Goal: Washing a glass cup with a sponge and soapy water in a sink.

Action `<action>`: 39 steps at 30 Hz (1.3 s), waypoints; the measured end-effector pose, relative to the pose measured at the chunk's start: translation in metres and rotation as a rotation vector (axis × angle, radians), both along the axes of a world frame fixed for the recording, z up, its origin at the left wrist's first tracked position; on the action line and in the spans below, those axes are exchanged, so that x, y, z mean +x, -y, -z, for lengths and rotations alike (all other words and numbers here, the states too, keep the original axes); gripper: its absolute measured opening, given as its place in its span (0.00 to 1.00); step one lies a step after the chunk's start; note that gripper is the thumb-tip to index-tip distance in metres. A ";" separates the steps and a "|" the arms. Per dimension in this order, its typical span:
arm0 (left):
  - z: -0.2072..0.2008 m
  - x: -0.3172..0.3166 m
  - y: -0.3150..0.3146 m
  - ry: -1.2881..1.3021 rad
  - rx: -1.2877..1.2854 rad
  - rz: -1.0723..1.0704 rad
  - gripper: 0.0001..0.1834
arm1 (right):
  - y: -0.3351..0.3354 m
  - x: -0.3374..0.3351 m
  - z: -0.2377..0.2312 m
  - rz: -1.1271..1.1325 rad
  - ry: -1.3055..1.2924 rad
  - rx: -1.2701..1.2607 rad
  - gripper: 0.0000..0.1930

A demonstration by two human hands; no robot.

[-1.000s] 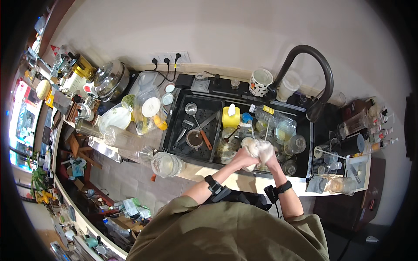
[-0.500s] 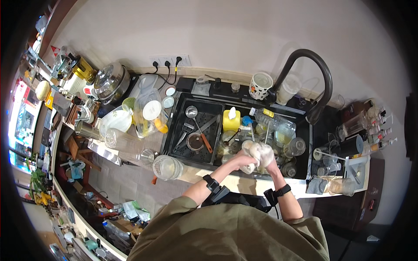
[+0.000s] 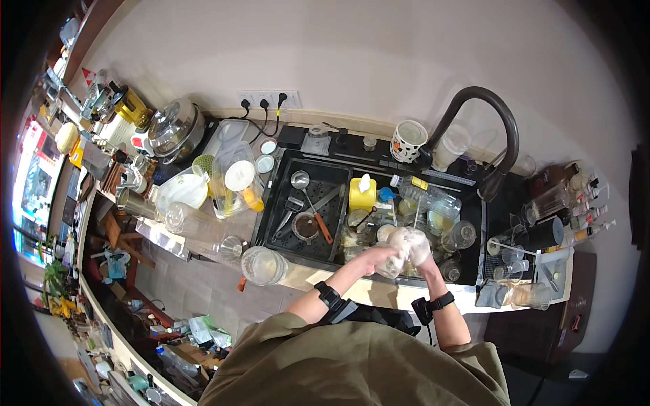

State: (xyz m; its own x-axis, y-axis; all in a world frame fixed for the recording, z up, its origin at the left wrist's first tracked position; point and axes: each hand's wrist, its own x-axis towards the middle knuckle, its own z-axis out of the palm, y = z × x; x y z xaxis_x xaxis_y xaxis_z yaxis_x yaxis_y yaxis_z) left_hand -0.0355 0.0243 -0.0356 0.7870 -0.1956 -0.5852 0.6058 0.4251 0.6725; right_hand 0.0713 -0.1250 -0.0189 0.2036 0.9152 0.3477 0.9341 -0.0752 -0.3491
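Observation:
Both of my hands meet over the sink (image 3: pixel 478 218), close to its front edge. My left hand (image 3: pixel 381 256) grips a clear glass (image 3: pixel 391 269) from the left. My right hand (image 3: pixel 416 246), white with foam, is wrapped over the top of the same glass. Each wrist carries a black band. Below the hands the sink is crowded with clear glasses, jars and a plastic bottle (image 3: pixel 423 196).
A black curved tap (image 3: pixel 502 132) arches over the sink's right side. A yellow bottle (image 3: pixel 363 193) and a black drain tray (image 3: pixel 272 223) with a ladle (image 3: pixel 300 180) lie left. A spotted mug (image 3: pixel 408 141) stands behind. A clear jar (image 3: pixel 264 265) sits at the counter edge.
My hands have stayed together on the glass and drifted slightly right and toward me. Nothing else has visibly moved.

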 end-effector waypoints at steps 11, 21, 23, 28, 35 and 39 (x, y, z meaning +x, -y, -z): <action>-0.040 -0.031 0.002 0.629 1.128 -0.047 0.34 | 0.001 -0.007 -0.060 0.378 -0.126 0.199 0.10; -0.030 -0.148 -0.037 0.532 0.955 -0.764 0.30 | 0.019 0.001 -0.032 0.359 -0.081 -0.004 0.12; -0.024 -0.165 -0.043 0.524 1.054 -0.779 0.34 | 0.021 0.002 -0.016 0.336 0.025 -0.030 0.12; -0.009 -0.187 -0.044 0.470 1.282 -0.818 0.38 | 0.027 0.006 0.011 0.333 -0.110 -0.049 0.10; -0.011 -0.192 -0.039 0.429 1.506 -0.779 0.35 | 0.038 0.002 0.021 0.511 -0.234 -0.213 0.11; -0.021 -0.186 -0.039 0.468 1.552 -0.662 0.33 | 0.042 -0.005 0.019 0.742 -0.500 -0.208 0.18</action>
